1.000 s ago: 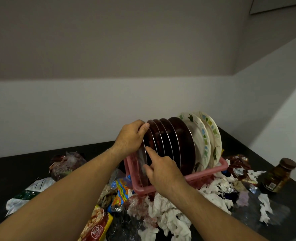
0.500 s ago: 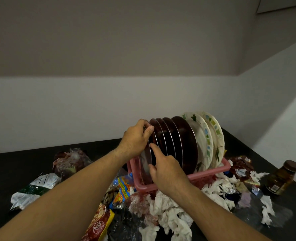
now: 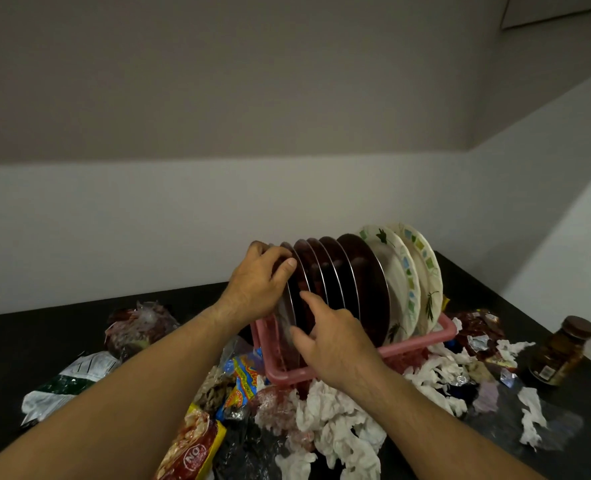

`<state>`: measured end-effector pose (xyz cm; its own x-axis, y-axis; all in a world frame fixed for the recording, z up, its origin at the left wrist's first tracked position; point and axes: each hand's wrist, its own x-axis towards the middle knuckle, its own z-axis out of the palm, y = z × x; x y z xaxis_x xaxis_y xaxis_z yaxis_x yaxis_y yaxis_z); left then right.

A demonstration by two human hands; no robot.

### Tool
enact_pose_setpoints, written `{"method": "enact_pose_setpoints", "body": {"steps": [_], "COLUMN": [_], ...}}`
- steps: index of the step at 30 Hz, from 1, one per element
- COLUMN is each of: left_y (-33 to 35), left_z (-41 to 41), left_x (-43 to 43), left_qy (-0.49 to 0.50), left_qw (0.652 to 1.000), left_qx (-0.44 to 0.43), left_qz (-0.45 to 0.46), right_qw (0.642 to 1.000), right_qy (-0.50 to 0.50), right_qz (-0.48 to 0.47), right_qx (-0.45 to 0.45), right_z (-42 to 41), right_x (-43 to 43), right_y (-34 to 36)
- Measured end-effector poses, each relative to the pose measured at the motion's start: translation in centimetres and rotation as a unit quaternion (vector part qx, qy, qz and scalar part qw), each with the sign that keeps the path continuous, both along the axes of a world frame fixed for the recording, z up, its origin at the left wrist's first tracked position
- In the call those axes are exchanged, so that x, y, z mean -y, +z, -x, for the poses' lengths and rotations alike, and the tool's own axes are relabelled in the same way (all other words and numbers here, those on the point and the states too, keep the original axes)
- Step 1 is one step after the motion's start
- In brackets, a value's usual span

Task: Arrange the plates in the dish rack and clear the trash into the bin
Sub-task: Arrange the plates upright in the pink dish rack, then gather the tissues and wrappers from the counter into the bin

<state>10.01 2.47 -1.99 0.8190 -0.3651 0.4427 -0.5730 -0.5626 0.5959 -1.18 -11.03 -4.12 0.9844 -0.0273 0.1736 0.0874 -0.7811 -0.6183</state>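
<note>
A pink dish rack (image 3: 422,345) stands on the dark counter (image 3: 44,344). Several steel plates (image 3: 367,289) stand upright in it, with two patterned white plates (image 3: 401,282) behind them on the right. My left hand (image 3: 256,289) grips the top rim of the nearest steel plate (image 3: 287,317), fingers curled over its edge. My right hand (image 3: 332,337) holds that same plate lower down on its right edge, with the index finger lying along the rim. Crumpled white tissues (image 3: 335,427) and snack wrappers (image 3: 242,379) lie around the rack's front. No bin is in view.
A brown glass jar (image 3: 561,351) stands at the right. A white-green packet (image 3: 69,386) and a clear bag (image 3: 138,327) lie at the left. Foil scraps and red wrappers (image 3: 477,330) sit right of the rack. Walls close the corner behind.
Both hands have stayed on the nearest steel plate. My left hand's grip shifted slightly on the top rim and the right hand moved a little up along the edge.
</note>
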Motion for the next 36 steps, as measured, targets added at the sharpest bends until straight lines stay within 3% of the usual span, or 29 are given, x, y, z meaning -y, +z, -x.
{"method": "enact_pose_setpoints", "body": {"steps": [4, 8, 14, 18, 30, 36], "left_y": [1.2, 2.8, 3.4, 3.1, 1.2, -2.1], "left_z": [0.6, 2.3, 7.4, 10.6, 15.4, 17.7], "left_x": [0.0, 1.3, 5.9, 8.9, 15.4, 17.5], "left_qy": [0.044, 0.073, 0.026, 0.004, -0.117, -0.150], "left_qw": [0.999, 0.990, 0.987, 0.986, 0.991, 0.986], "left_qx": [0.025, 0.078, 0.102, 0.097, 0.066, 0.047], "left_qz": [0.013, 0.088, 0.123, 0.132, -0.025, -0.046], "right_qw": [0.999, 0.993, 0.971, 0.977, 0.996, 0.994], "right_qy": [-0.002, 0.033, -0.007, -0.020, -0.068, -0.098], "right_qz": [-0.009, -0.059, -0.104, -0.104, 0.000, 0.049], "right_qx": [0.052, 0.095, 0.216, 0.186, 0.062, -0.028], "right_z": [0.0, 0.7, 2.8, 4.8, 12.9, 15.5], "right_x": [1.6, 3.5, 8.4, 13.0, 21.1, 24.4], "right_y": [0.9, 1.5, 2.2, 1.9, 0.7, -0.6]}}
